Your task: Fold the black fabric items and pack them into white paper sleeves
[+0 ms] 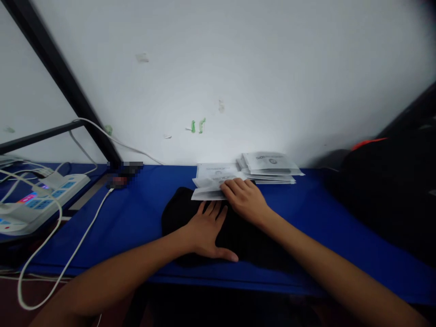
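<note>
Both of your hands [208, 232] are at work low in the centre of the frame, palms down over a dark, soft-looking item [177, 211] on the blue bench [132, 222]. Your left hand lies flat on that item, fingers spread, thumb pointing to the right of the frame, with nothing in its grasp. Your right hand [245, 200], just above and to the right, has its fingers bent over the right end of a white printed packet [207, 194]; whether it grips the packet or merely presses on it cannot be told, as the thumb is hidden. That packet lies at the upper edge of the dark item, partly over it. Behind it you have another white packet [216, 169], and right of centre a stack of similar packets [270, 163] (the lettering appears upside down) near the wall [272, 81]. At the left of the frame sits a white power strip [66, 188] with cables; at the right edge, a large black object [384, 195] bears an orange strip.
</note>
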Demonstrator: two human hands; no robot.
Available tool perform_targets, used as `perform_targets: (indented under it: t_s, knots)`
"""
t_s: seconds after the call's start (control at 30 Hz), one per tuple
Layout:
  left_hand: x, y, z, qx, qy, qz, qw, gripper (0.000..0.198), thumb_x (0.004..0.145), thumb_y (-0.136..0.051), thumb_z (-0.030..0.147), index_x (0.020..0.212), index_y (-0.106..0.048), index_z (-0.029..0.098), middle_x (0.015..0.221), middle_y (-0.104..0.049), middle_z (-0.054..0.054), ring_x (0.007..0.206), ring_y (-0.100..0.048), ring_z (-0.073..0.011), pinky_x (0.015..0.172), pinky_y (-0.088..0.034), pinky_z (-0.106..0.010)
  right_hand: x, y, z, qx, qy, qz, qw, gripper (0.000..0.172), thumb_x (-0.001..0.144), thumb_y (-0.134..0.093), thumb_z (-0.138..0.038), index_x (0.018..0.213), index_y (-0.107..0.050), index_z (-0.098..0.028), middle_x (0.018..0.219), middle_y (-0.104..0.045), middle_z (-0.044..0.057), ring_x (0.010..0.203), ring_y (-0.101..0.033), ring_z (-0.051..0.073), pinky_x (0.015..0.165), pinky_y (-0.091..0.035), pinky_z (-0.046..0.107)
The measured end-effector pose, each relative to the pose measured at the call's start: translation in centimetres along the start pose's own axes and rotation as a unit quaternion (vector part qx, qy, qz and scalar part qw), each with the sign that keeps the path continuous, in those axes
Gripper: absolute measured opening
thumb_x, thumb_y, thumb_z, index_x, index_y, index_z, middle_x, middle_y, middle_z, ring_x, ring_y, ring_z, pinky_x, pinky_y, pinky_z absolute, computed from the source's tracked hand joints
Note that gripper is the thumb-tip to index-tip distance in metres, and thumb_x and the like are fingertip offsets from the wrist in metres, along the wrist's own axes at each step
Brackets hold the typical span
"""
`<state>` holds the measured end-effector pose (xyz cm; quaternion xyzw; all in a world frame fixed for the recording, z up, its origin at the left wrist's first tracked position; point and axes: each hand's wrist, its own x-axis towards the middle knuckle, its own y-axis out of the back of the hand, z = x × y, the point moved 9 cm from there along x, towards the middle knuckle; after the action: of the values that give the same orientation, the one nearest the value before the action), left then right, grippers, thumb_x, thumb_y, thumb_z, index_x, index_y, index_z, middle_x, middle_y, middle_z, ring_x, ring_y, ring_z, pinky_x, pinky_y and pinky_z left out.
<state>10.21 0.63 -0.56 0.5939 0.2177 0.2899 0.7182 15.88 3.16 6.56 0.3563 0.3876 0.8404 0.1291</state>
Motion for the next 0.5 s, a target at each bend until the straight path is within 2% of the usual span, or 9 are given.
perform_targets:
  t_s: [0.1, 0.2, 0.27, 0.37, 0.43, 0.5]
  knots:
    - [-0.1, 1.8, 0.1, -0.019, -0.020, 0.062, 0.998, 0.103, 0.074, -0.048, 0.085, 0.142, -0.040, 0.009, 0.143, -0.047, -0.022, 0.134, -0.041, -0.0391, 0.112, -0.030, -0.054, -1.2, -1.9, -0.1, 0.064, 0.013, -0.057, 0.996, 0.028, 0.091, -0.049, -0.013, 0.118, -0.056, -0.013, 0.112, -0.064, 0.014, 0.094, -0.054, 0.026, 0.076, -0.040, 0.035]
    - [-0.4, 4.3, -0.4, -0.032, -0.027, 0.156, 0.987, 0.057, 0.089, -0.054, 0.060, 0.124, -0.057, 0.014, 0.120, -0.066, -0.013, 0.112, -0.062, -0.0292, 0.098, -0.048, -0.043, -2.5, -2.4, 1.4, 0.096, -0.008, -0.098, 0.991, 0.046, 0.083, -0.055, -0.012, 0.129, -0.049, -0.013, 0.124, -0.059, 0.016, 0.103, -0.055, 0.028, 0.083, -0.041, 0.037]
    - [-0.8, 6.0, -0.5, -0.021, -0.036, 0.225, 0.973, 0.037, 0.093, -0.053, 0.044, 0.113, -0.061, 0.015, 0.107, -0.070, -0.011, 0.100, -0.066, -0.0251, 0.089, -0.053, -0.038, -3.1, -2.5, 2.8, 0.082, -0.035, -0.121, 0.989, 0.045, 0.081, -0.055, -0.011, 0.126, -0.051, -0.012, 0.119, -0.061, 0.015, 0.100, -0.056, 0.028, 0.084, -0.041, 0.037]
    - [-1.4, 7.8, -0.3, 0.010, -0.063, 0.300, 0.952, 0.026, 0.092, -0.054, 0.035, 0.105, -0.062, 0.014, 0.094, -0.069, -0.010, 0.090, -0.066, -0.0233, 0.081, -0.055, -0.037, -3.5, -2.4, 4.1, 0.058, -0.066, -0.150, 0.985, 0.018, 0.084, -0.051, -0.009, 0.099, -0.060, -0.014, 0.093, -0.065, 0.010, 0.083, -0.058, 0.023, 0.073, -0.042, 0.033]
    - [-1.8, 8.5, -0.2, 0.033, -0.075, 0.334, 0.939, 0.022, 0.092, -0.055, 0.032, 0.101, -0.062, 0.014, 0.090, -0.068, -0.010, 0.086, -0.064, -0.0226, 0.078, -0.054, -0.037, -3.3, -1.7, 4.2, 0.065, -0.073, -0.126, 0.987, 0.014, 0.087, -0.047, -0.008, 0.085, -0.059, -0.015, 0.083, -0.063, 0.009, 0.075, -0.056, 0.021, 0.063, -0.040, 0.031]
    - [-2.1, 9.0, 0.0, 0.055, -0.079, 0.362, 0.927, 0.019, 0.093, -0.055, 0.029, 0.102, -0.061, 0.014, 0.090, -0.067, -0.009, 0.085, -0.063, -0.0220, 0.077, -0.052, -0.037, -2.8, -0.1, 3.5, 0.097, -0.060, -0.058, 0.992, 0.017, 0.091, -0.044, -0.011, 0.083, -0.058, -0.016, 0.082, -0.063, 0.009, 0.075, -0.055, 0.021, 0.059, -0.040, 0.029]
